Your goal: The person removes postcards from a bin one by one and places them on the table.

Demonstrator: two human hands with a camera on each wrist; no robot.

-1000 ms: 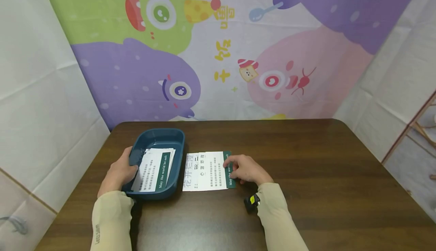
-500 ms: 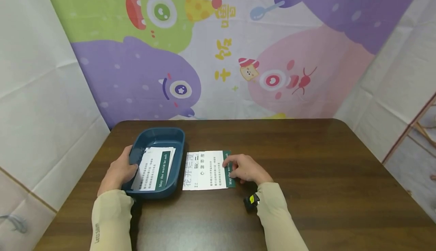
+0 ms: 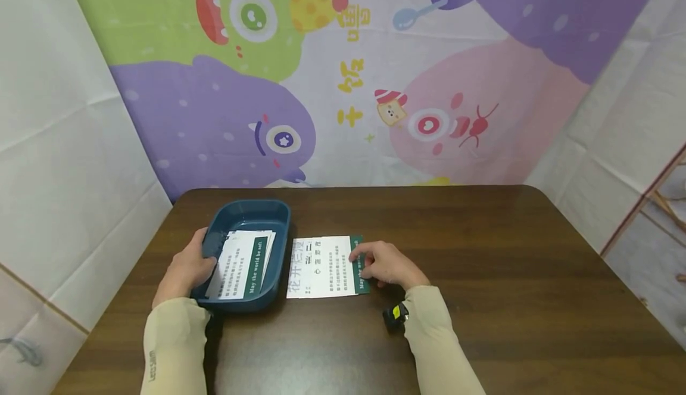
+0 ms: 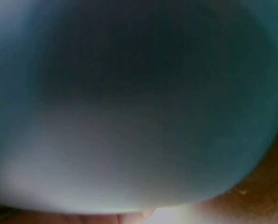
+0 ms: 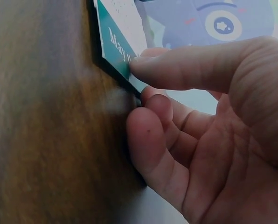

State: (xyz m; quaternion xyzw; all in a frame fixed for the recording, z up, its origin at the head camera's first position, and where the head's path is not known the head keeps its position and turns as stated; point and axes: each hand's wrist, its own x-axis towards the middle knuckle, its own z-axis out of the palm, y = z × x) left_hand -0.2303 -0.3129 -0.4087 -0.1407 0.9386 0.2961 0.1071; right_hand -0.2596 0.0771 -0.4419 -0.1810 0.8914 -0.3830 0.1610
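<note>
Head view finds a set of overlapping printed cards lying flat just right of the blue tray, apart from its wall; a green strip with white lettering runs down their far side from the tray. At that strip the right hand has thumb and index finger resting on top, its other fingers bent beside the edge; whether it pinches the cards cannot be told. More white cards sit inside the tray, the top one with the same strip, reading "May the world be soft". The left hand grips the tray's left wall, thumb over the rim. Both sleeves are cream, and a black device sits at the right wrist. Beneath the tray spreads a dark wooden counter; beyond the tray hangs a cloth printed with cartoon creatures.
</note>
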